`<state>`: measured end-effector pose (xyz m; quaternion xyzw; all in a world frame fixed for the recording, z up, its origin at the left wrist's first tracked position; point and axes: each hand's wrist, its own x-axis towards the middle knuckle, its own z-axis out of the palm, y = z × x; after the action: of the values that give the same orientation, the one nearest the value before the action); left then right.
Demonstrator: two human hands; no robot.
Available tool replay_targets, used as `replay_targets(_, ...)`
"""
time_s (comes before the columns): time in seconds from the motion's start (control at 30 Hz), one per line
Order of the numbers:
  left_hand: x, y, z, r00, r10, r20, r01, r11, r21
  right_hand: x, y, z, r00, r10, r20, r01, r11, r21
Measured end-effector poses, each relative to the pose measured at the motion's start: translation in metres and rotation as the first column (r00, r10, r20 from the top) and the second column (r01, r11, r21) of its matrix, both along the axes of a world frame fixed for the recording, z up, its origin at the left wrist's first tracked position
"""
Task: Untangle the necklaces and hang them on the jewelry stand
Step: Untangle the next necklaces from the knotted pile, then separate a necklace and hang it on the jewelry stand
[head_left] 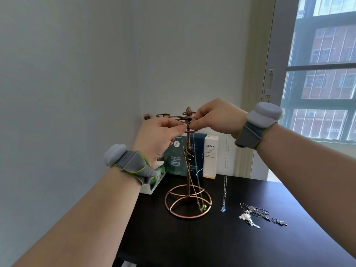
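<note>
A thin gold necklace [201, 207], green pendant lowest, is hung vertically along the upright copper jewelry stand [188, 178] on the desk [192, 245], its chain pinched at the stand's top by the left hand [159, 136] and right hand [213, 116].

Both hands at the top of the copper jewelry stand [188, 189]. The left hand [159, 137] and right hand [215, 116] pinch the gold necklace [200, 201] between their fingers beside the post; its green pendant hangs at the ring base. A silver necklace [225, 170] with a blue pendant hangs below the right hand. Tangled necklaces [258, 214] lie on the black worktop [212, 243].
</note>
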<state>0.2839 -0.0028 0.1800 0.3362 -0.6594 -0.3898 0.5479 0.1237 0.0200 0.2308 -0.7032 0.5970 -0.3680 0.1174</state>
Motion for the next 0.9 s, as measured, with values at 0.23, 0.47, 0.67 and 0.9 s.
replay_targets(0.23, -0.001, 0.005, -0.004, 0.999, -0.038, 0.039, 0.04, 0.998, -0.039, -0.001, 0.01, -0.005, 0.999, 0.007, 0.039, -0.006, 1.0, -0.028)
replay_targets(0.47, -0.003, 0.014, -0.01, 0.997, -0.067, -0.046, 0.064, 0.996, -0.064, -0.007, 0.026, -0.012, 0.997, 0.016, 0.073, -0.012, 0.998, -0.06)
replay_targets(0.67, -0.007, 0.029, -0.026, 0.992, -0.09, -0.085, 0.087, 0.995, -0.045, -0.017, 0.052, -0.032, 0.994, 0.043, 0.103, -0.037, 0.997, -0.062)
replay_targets(0.9, -0.024, 0.051, -0.061, 0.981, -0.193, 0.004, 0.193, 0.981, 0.025, -0.046, 0.079, -0.078, 0.993, 0.002, 0.118, -0.004, 1.0, 0.013)
